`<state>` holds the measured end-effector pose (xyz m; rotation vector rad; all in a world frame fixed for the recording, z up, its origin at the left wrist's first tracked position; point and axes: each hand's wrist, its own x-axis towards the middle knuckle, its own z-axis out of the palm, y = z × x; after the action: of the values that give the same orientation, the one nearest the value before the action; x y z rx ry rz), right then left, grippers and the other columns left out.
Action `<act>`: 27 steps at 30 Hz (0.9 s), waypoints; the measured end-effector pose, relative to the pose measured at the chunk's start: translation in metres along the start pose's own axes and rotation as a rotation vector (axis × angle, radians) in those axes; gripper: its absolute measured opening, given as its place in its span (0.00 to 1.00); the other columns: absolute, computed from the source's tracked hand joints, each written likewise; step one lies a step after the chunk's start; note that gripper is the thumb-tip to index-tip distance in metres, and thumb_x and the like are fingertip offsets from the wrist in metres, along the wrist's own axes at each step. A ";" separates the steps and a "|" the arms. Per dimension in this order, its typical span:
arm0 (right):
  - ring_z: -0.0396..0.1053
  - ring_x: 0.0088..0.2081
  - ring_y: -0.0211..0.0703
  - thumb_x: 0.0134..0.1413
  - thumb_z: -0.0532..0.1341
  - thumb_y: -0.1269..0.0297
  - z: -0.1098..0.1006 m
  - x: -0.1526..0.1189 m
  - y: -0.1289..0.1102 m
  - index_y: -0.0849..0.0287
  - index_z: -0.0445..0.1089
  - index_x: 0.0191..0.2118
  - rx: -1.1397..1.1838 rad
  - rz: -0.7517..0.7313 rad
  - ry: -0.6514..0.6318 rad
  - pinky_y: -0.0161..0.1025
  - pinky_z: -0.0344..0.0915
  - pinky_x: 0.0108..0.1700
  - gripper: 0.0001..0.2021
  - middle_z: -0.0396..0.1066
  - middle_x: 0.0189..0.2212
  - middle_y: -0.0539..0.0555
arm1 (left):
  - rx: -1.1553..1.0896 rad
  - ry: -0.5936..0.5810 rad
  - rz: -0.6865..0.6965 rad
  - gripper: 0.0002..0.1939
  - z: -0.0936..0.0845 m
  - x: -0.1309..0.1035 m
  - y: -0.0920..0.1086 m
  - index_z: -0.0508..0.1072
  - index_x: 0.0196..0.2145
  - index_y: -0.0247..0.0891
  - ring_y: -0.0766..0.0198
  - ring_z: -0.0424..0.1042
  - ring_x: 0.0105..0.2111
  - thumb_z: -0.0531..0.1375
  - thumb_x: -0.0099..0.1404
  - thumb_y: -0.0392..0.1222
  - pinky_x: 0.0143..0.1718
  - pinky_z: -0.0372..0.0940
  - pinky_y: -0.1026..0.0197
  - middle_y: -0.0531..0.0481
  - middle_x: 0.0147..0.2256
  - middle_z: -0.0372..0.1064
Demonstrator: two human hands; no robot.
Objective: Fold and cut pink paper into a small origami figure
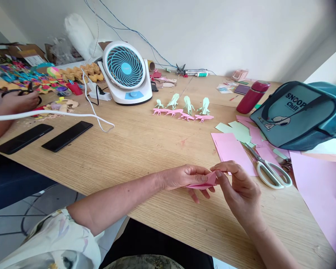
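Observation:
Between my two hands, near the table's front edge, is a small folded piece of pink paper point(203, 184). My left hand point(189, 177) holds its left part, with the thumb on top and fingers beneath. At its right tip my right hand point(236, 188) pinches the paper between thumb and forefinger. Beyond them stand several folded pale green paper figures point(187, 105) with a row of pink ones point(170, 111) in front. A stack of pink sheets point(233, 152) lies just behind my right hand, and scissors with white handles point(270, 172) rest partly on it.
A fan point(125, 69) stands at the back, with a white cable point(50, 112) crossing the left. Two black phones point(67, 136) lie front left. Another person's hand point(21, 101) holds dark scissors. At right are a red bottle point(252, 98), a teal bag point(294, 116) and a large pink sheet point(322, 194).

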<state>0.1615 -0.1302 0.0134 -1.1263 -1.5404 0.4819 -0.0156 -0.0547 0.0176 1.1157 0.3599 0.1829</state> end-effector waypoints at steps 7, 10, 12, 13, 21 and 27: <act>0.71 0.41 0.47 0.63 0.59 0.72 -0.002 0.000 -0.002 0.51 0.72 0.43 0.014 -0.041 -0.069 0.47 0.67 0.43 0.08 0.73 0.38 0.54 | 0.089 0.149 0.071 0.26 0.001 0.003 -0.004 0.75 0.46 0.38 0.61 0.75 0.38 0.63 0.59 0.61 0.32 0.71 0.63 0.43 0.43 0.72; 0.70 0.44 0.48 0.64 0.58 0.71 -0.004 0.001 -0.004 0.52 0.72 0.45 0.000 -0.046 -0.113 0.48 0.66 0.46 0.09 0.72 0.40 0.55 | 0.109 0.207 0.110 0.26 0.000 0.004 -0.006 0.76 0.46 0.38 0.59 0.76 0.39 0.63 0.59 0.61 0.31 0.71 0.63 0.43 0.43 0.73; 0.70 0.45 0.49 0.64 0.58 0.70 -0.004 0.001 -0.005 0.52 0.70 0.48 -0.022 -0.056 -0.145 0.49 0.66 0.47 0.10 0.71 0.42 0.56 | 0.120 0.237 0.141 0.25 -0.001 0.004 -0.007 0.77 0.46 0.38 0.59 0.76 0.41 0.63 0.60 0.60 0.31 0.71 0.64 0.43 0.45 0.73; 0.69 0.45 0.49 0.63 0.60 0.69 -0.003 0.001 -0.005 0.53 0.70 0.49 -0.045 -0.067 -0.153 0.49 0.66 0.47 0.10 0.71 0.42 0.56 | 0.126 0.247 0.156 0.24 -0.001 0.004 -0.007 0.77 0.46 0.38 0.59 0.76 0.41 0.63 0.61 0.59 0.30 0.70 0.65 0.43 0.45 0.73; 0.69 0.39 0.45 0.60 0.62 0.73 0.005 0.003 -0.001 0.54 0.69 0.44 -0.263 -0.171 -0.114 0.45 0.67 0.40 0.09 0.69 0.37 0.54 | 0.164 0.315 0.192 0.24 0.000 0.007 -0.013 0.79 0.45 0.38 0.68 0.72 0.31 0.64 0.60 0.59 0.27 0.68 0.68 0.49 0.32 0.72; 0.70 0.39 0.46 0.61 0.61 0.72 0.002 0.004 0.001 0.53 0.70 0.42 -0.258 -0.148 -0.090 0.45 0.67 0.39 0.06 0.70 0.36 0.54 | 0.149 0.230 0.176 0.24 -0.003 0.005 -0.011 0.77 0.50 0.39 0.62 0.73 0.40 0.62 0.63 0.57 0.30 0.70 0.66 0.46 0.38 0.73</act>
<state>0.1598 -0.1259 0.0143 -1.1873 -1.7874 0.2411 -0.0127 -0.0556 0.0054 1.2775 0.4865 0.4486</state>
